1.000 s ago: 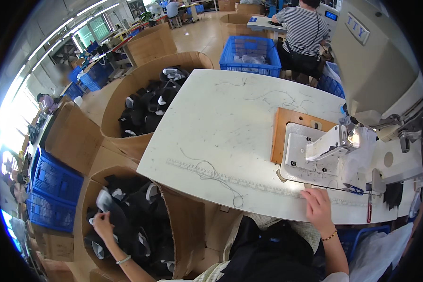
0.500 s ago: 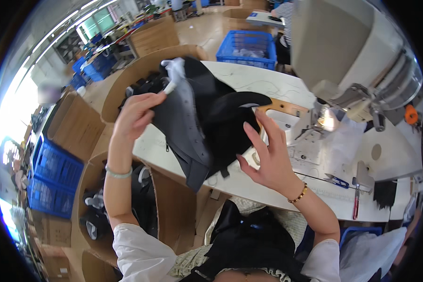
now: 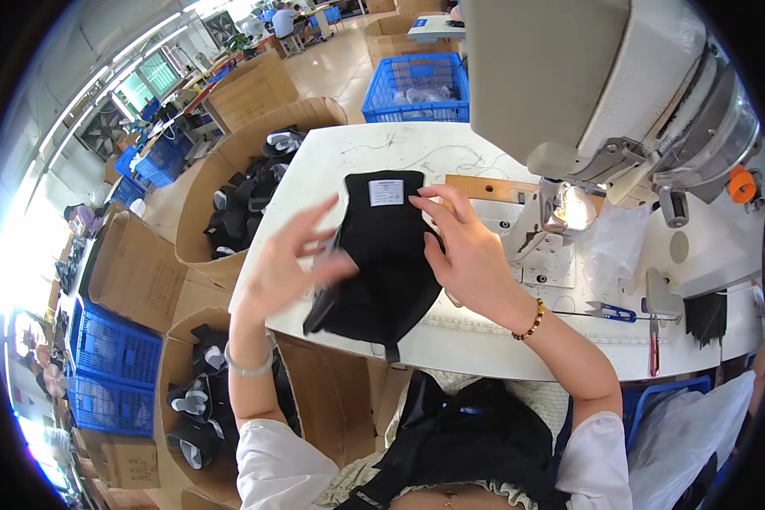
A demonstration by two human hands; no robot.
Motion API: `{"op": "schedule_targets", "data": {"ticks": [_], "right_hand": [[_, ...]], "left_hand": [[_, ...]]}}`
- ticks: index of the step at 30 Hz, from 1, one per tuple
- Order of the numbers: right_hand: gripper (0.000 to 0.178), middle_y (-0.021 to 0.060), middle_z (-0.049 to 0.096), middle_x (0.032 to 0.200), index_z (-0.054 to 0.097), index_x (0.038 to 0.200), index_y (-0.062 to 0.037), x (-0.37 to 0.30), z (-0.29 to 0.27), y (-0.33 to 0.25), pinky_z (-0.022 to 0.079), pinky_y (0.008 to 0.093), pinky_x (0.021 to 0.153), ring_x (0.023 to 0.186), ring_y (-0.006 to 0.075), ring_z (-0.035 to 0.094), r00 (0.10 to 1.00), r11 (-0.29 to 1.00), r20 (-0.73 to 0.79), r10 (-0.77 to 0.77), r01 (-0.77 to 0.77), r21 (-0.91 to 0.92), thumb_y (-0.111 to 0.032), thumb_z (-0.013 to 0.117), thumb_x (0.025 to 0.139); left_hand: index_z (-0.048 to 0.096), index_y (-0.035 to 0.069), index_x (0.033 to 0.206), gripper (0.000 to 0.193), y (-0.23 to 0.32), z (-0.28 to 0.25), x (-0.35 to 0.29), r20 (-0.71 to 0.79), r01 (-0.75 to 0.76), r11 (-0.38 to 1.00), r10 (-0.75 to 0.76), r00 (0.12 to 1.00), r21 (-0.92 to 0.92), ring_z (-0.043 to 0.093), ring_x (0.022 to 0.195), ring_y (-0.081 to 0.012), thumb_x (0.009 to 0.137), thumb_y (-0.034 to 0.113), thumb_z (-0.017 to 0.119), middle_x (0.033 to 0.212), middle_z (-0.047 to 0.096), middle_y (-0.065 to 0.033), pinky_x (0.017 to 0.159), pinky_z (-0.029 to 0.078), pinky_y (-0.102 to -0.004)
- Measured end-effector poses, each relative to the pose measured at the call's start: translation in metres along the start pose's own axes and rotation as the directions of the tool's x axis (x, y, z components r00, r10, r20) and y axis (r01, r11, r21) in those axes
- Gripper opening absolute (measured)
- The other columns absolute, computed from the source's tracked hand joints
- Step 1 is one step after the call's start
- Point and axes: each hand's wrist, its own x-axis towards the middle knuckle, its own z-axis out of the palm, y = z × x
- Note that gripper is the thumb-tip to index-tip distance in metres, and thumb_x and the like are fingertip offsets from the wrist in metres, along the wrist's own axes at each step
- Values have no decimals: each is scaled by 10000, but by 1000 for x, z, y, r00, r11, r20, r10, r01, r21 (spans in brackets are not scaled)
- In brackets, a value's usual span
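A black fabric piece (image 3: pixel 381 255) with a small white label (image 3: pixel 387 193) lies on the white sewing table (image 3: pixel 374 144). My left hand (image 3: pixel 291 259) is blurred at the piece's left edge, fingers spread and touching it. My right hand (image 3: pixel 470 251), with a bead bracelet on the wrist, rests flat on the piece's right side. The sewing machine (image 3: pixel 603 93) stands just right of my right hand.
Cardboard boxes of black fabric parts stand left of the table (image 3: pixel 246 191) and below it (image 3: pixel 195 408). Blue crates (image 3: pixel 416 85) sit behind the table and at the far left (image 3: pixel 110 374). Blue-handled snips (image 3: pixel 612 313) and a red tool (image 3: pixel 653 353) lie at the right.
I lifted a black fabric piece out of the lower box with my left hand, held it up in both hands, and now it lies spread on the table.
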Motion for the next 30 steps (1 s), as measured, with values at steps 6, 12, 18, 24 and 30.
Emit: {"op": "schedule_targets", "data": {"ticks": [6,12,18,24,30], "right_hand": [[772,216,426,1269,271,1395,-37,-21,15,-18,520,422,721,886,377,601,990,990,25,136,-137,34,-250,677,775],[779,240,437,1288,207,1426,-8,-40,16,-14,492,344,803,1031,318,574,967,963,121,224,-239,127,-165,640,798],[709,267,459,1189,208,1395,50,-32,23,5,474,405,839,962,369,556,994,990,-15,113,-111,82,-127,588,823],[661,261,377,1303,240,1383,32,-28,22,16,441,390,921,1048,389,529,972,929,42,233,-235,285,-147,593,853],[604,222,382,1322,323,1355,-19,-31,17,11,471,363,847,861,315,587,999,997,-7,49,-49,61,-156,635,856]], "left_hand": [[353,-40,1356,641,24,40,-48,-135,244,817,-204,970,522,587,924,-439,808,174,607,1028,604,-274,829,463,-449],[297,23,1412,732,4,13,-49,-57,231,956,-225,973,183,641,896,-362,758,86,620,1113,601,-265,817,502,-371],[275,39,1432,811,-6,25,-50,41,114,984,-120,992,133,572,1113,-342,733,141,674,1164,580,-254,958,437,-371],[496,17,1251,528,-4,35,-45,-144,337,884,-306,941,324,640,785,-328,769,185,630,877,656,-192,741,499,-363],[636,-28,960,266,-33,33,-9,-314,426,824,-320,894,373,613,627,-339,820,196,604,671,624,-172,636,475,-395]]}}
